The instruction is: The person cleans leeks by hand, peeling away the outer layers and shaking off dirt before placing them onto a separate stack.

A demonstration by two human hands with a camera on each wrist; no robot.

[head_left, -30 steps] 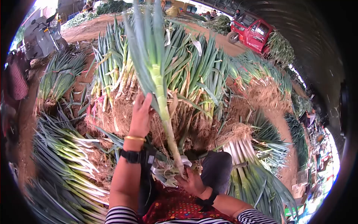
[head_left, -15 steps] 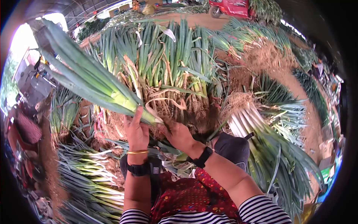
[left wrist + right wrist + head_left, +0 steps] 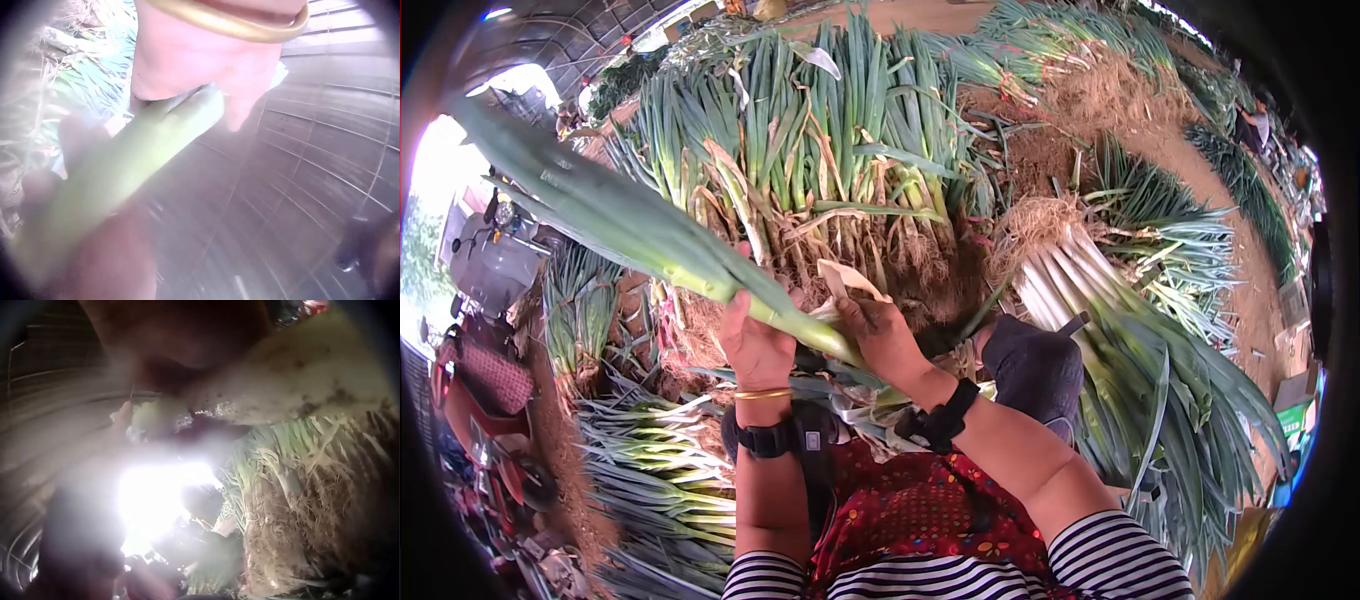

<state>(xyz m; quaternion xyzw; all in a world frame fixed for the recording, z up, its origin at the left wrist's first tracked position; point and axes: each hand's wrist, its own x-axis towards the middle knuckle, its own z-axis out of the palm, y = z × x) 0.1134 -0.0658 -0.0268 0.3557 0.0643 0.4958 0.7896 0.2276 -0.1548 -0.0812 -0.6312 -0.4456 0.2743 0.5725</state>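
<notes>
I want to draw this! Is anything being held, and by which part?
A big green onion. The left grip holds its pale green stem; the right grip holds it near its leafless end.

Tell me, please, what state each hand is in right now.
Left hand: closed round a long, pale-stalked green leek.
Right hand: closed on that leek's lower end.
</notes>
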